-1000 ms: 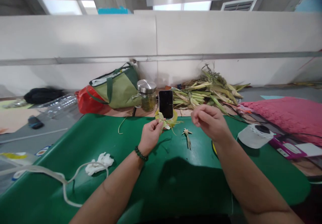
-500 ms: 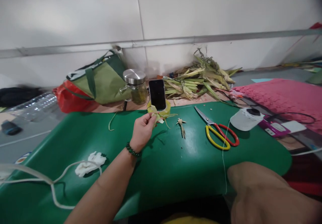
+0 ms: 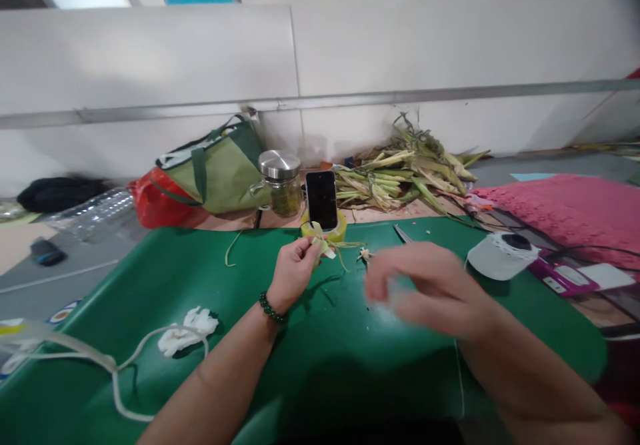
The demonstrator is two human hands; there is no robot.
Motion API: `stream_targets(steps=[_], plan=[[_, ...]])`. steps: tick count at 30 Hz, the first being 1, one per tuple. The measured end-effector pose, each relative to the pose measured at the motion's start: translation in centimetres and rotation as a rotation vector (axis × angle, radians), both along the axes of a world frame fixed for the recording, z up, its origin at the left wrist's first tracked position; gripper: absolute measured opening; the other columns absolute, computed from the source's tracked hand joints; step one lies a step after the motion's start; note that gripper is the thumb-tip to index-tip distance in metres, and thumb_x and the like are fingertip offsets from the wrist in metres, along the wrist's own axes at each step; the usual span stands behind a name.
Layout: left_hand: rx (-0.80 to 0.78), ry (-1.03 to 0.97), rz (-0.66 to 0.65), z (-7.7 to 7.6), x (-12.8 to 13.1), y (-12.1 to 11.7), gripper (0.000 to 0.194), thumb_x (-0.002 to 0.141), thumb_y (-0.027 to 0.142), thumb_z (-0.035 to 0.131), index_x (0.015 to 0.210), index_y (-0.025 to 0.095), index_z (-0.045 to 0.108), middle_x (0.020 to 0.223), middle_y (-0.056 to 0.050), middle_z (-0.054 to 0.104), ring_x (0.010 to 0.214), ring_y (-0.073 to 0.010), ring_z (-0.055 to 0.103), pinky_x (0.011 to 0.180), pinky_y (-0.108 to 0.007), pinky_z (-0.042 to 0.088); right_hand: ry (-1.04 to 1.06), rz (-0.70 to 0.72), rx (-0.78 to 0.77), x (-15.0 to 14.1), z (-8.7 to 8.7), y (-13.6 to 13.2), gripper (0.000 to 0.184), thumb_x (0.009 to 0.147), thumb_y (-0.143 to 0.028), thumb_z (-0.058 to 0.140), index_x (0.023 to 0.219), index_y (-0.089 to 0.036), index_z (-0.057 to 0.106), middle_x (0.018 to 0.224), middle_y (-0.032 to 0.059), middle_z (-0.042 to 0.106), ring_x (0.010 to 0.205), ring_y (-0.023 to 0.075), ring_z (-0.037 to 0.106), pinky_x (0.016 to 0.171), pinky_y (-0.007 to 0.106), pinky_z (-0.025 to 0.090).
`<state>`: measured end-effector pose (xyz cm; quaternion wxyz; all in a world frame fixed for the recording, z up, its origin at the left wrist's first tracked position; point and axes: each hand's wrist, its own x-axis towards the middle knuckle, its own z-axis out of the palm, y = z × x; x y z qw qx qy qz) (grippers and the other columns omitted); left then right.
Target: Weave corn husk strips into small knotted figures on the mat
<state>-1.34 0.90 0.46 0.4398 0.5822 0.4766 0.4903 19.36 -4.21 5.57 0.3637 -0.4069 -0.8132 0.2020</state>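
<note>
My left hand point(image 3: 294, 273), with a dark bead bracelet at the wrist, is closed on a small bundle of folded yellow-green leaf strips point(image 3: 325, 245) held just above the green mat point(image 3: 200, 285). My right hand point(image 3: 425, 292) hovers over the mat to the right of it, smeared by motion, so its fingers are unclear. A thin white thread point(image 3: 457, 365) runs along my right forearm. A small woven leaf piece point(image 3: 365, 254) lies on the mat between the hands. Scissors point(image 3: 401, 234) show only a blade tip behind my right hand.
A phone point(image 3: 321, 200) stands on a yellow tape roll point(image 3: 340, 228) beside a glass jar point(image 3: 281, 184). A pile of leaves point(image 3: 400, 172), a green bag point(image 3: 220, 168), a thread spool point(image 3: 500, 256), white cord point(image 3: 115, 365) and a pink cloth point(image 3: 565, 212) surround the mat.
My right hand has come back up from the near right edge to the middle of the mat, covering the scissors. My left hand keeps the leaf bundle in the same place.
</note>
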Motion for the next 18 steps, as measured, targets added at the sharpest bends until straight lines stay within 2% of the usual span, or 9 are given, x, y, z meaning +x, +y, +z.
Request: stream_targets(steps=[1,2,4,6,8,11,13,18], plan=[[0.012,0.008,0.003,0.0,0.0,0.0,0.032,0.074,0.045,0.06,0.063,0.015,0.06,0.052,0.002,0.051,0.047,-0.0079,0.04,0.046,-0.02,0.036,0.008,-0.038,-0.002,-1.0,1.1,2.4,0.03,0.082,-0.048,0.057,0.068,-0.022,0.055,0.062,0.0004,0.06,0.056,0.0136,0.054,0.053,0.025,0.04],[0.025,0.015,0.005,-0.1,0.0,0.0,0.032,0.075,0.044,0.059,0.061,0.015,0.058,0.051,0.003,0.049,0.047,-0.0078,0.039,0.045,-0.02,0.034,0.003,-0.077,-0.017,-2.0,0.8,4.0,0.028,0.083,-0.045,0.056,0.069,-0.021,0.052,0.06,-0.0004,0.057,0.053,0.0123,0.051,0.053,0.025,0.038],[0.045,0.03,0.003,-0.2,0.0,0.0,0.032,0.076,0.043,0.059,0.059,0.015,0.056,0.051,0.003,0.047,0.048,-0.0078,0.038,0.045,-0.02,0.031,0.001,-0.136,-0.069,-3.9,-2.0,5.3,0.029,0.078,-0.042,0.062,0.068,-0.021,0.046,0.057,-0.0028,0.053,0.05,0.0111,0.046,0.05,0.024,0.035],[0.05,0.032,-0.002,-0.4,0.0,0.0,0.032,0.076,0.043,0.059,0.061,0.015,0.057,0.051,0.004,0.045,0.048,-0.0079,0.037,0.045,-0.02,0.031,0.089,-0.124,-0.12,-5.0,-5.1,5.5,0.026,0.076,-0.036,0.063,0.068,-0.021,0.044,0.059,-0.0039,0.052,0.052,0.0106,0.047,0.051,0.023,0.035],[0.041,0.034,-0.016,-0.3,0.0,0.0,0.032,0.076,0.043,0.059,0.062,0.015,0.057,0.051,0.004,0.044,0.047,-0.0078,0.037,0.046,-0.02,0.033,0.239,-0.08,-0.195,-5.2,-6.5,5.7,0.019,0.076,-0.028,0.059,0.069,-0.021,0.043,0.059,-0.0042,0.052,0.052,0.0102,0.048,0.05,0.022,0.036],[0.036,0.06,-0.086,0.0,0.1,-0.2,0.033,0.077,0.044,0.058,0.061,0.015,0.058,0.05,0.004,0.045,0.047,-0.0077,0.037,0.047,-0.02,0.035,0.329,-0.005,-0.243,-4.7,-6.0,6.1,0.011,0.073,-0.021,0.055,0.068,-0.02,0.045,0.057,-0.0053,0.05,0.049,0.0088,0.046,0.048,0.02,0.035],[0.041,0.074,-0.133,0.2,0.2,-0.3,0.033,0.078,0.043,0.057,0.061,0.015,0.059,0.051,0.003,0.049,0.048,-0.0079,0.039,0.047,-0.02,0.035,0.265,0.024,-0.176,-4.2,-5.3,6.4,0.005,0.071,-0.016,0.052,0.068,-0.019,0.051,0.057,-0.0046,0.052,0.049,0.0081,0.044,0.048,0.02,0.034],[0.033,0.059,-0.147,0.4,0.5,-0.4,0.039,0.077,0.049,0.058,0.059,0.015,0.058,0.05,0.001,0.052,0.046,-0.0082,0.04,0.043,-0.019,0.034,0.192,0.079,-0.01,-3.7,-5.3,6.4,0.02,0.07,-0.009,0.047,0.071,-0.018,0.064,0.068,0.0008,0.067,0.06,0.011,0.057,0.058,0.021,0.043]])
